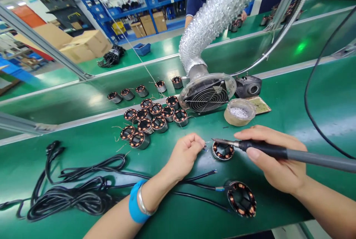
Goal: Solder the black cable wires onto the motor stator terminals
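Observation:
My left hand [185, 154], a blue band and a metal bangle on its wrist, pinches a thin wire [207, 142] beside a copper-wound motor stator [223, 151]. Whether that wire belongs to the stator or to a cable, I cannot tell. In my right hand [280, 163] is a soldering iron [264, 150], its tip just above the stator's rim and close to the wire end. Nearer to me, a second stator [241, 199] lies tilted with black cables [201, 199] running up to it. Some cable ends show stripped wires.
Several stators [159, 123] stand at the back left, some along a ledge. Coiled black power cords [69, 200] lie left. A fume fan [205, 98] with a silver duct [200, 27] stands behind, beside a round tub [239, 112] of solder-like bits. A person [193, 3] works opposite.

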A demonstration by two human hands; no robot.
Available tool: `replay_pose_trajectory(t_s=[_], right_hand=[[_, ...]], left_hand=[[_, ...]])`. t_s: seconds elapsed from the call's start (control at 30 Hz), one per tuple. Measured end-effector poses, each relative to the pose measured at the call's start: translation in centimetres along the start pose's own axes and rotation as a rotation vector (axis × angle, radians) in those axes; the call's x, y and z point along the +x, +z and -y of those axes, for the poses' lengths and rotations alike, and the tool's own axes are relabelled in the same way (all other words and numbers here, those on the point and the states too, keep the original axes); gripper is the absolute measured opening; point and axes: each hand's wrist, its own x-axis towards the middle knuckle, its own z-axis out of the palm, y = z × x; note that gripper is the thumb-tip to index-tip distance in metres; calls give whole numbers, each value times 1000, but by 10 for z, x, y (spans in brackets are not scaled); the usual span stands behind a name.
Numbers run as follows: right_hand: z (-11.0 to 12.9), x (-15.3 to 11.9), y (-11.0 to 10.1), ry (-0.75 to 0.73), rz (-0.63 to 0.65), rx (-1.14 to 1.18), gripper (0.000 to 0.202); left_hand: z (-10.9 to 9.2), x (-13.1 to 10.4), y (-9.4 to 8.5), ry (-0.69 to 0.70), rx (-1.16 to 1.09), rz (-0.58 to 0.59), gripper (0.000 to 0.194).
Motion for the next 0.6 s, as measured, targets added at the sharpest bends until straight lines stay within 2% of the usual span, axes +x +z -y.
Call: replay_pose_trajectory(t_s=[0.23, 0.6], right_hand=[[-4, 2, 8, 29, 32, 20, 17], [0, 3, 9, 29, 18, 19, 16]], left_hand=[[1, -1, 0, 47, 56, -7, 25], [1, -1, -1, 49, 67, -1, 26]])
